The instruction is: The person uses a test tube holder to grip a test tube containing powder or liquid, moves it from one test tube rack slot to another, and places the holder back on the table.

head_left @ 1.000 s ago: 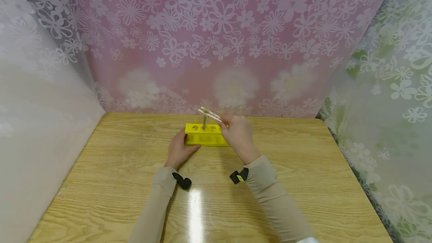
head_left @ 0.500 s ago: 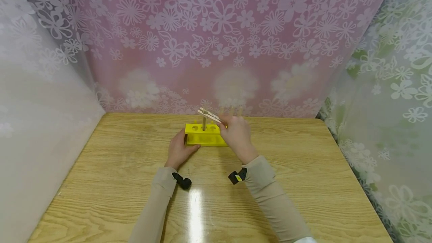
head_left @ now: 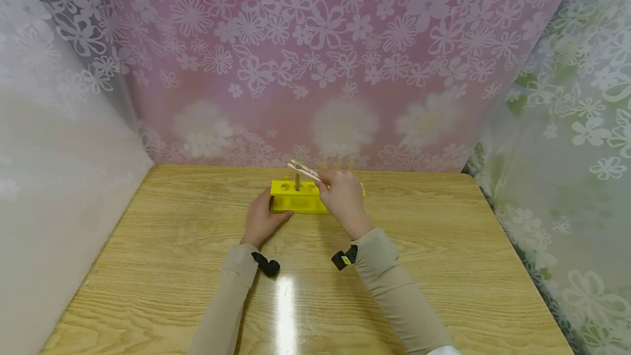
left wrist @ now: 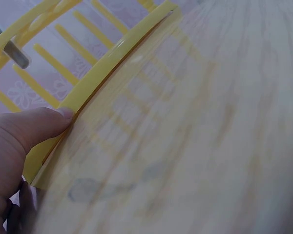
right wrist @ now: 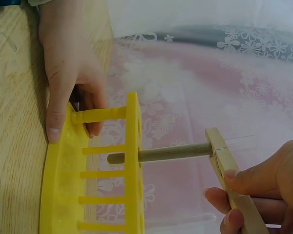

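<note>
A yellow test tube rack (head_left: 300, 202) stands near the far edge of the table. My left hand (head_left: 261, 218) grips its left end, thumb on the front edge of the base and fingers around the end. My right hand (head_left: 345, 201) holds a wooden test tube clamp (right wrist: 227, 170), thumb on one side and fingers on the other. The clamp's far end is closed around a test tube (right wrist: 176, 152) filled with grey-brown matter, its top part clear. That tube passes through a hole in the rack's top plate, its rounded bottom a little below the plate and above the base.
Another clear tube (right wrist: 185, 219) sticks out of the rack farther right. Pale pegs (head_left: 339, 162) rise behind my right hand. The wood-grain table (head_left: 197, 267) is bordered by a pink flowered curtain (head_left: 315, 70) at the back and pale sheets at both sides.
My right hand has shifted slightly left and down with the clamp, and the tube has gone a little lower through the rack's hole. The left hand and rack have stayed still.
</note>
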The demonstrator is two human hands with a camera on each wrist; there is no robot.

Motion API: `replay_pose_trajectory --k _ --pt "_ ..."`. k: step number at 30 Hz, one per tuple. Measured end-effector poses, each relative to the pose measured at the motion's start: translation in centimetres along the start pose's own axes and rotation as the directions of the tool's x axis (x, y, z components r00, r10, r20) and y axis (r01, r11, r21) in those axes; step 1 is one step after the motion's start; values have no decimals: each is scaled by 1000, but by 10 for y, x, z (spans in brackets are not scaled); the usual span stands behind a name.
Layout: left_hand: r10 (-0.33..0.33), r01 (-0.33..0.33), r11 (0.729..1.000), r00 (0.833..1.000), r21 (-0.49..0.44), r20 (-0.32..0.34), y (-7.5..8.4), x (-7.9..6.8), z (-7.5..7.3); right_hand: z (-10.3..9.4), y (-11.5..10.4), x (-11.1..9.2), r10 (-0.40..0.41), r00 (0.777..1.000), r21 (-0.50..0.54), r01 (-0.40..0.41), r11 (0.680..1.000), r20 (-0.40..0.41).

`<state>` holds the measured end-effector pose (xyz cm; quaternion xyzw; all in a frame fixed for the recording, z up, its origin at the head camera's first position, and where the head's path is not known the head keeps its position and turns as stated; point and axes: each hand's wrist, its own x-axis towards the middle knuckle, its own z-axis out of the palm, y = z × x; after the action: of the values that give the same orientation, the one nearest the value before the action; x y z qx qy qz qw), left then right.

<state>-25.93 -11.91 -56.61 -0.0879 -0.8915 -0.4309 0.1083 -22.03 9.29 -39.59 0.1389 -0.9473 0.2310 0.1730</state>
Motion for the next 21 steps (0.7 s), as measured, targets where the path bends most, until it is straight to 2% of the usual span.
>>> replay_pose_trajectory --k 7,21 --pt "15 -15 1000 1000 8 -6 -1 1 0 4 3 0 12 1000 -4 -12 1000 24" --pt "4 -4 1000 1000 3 -5 -1 0 0 13 8 -3 4 999 9 -4 1000 44"
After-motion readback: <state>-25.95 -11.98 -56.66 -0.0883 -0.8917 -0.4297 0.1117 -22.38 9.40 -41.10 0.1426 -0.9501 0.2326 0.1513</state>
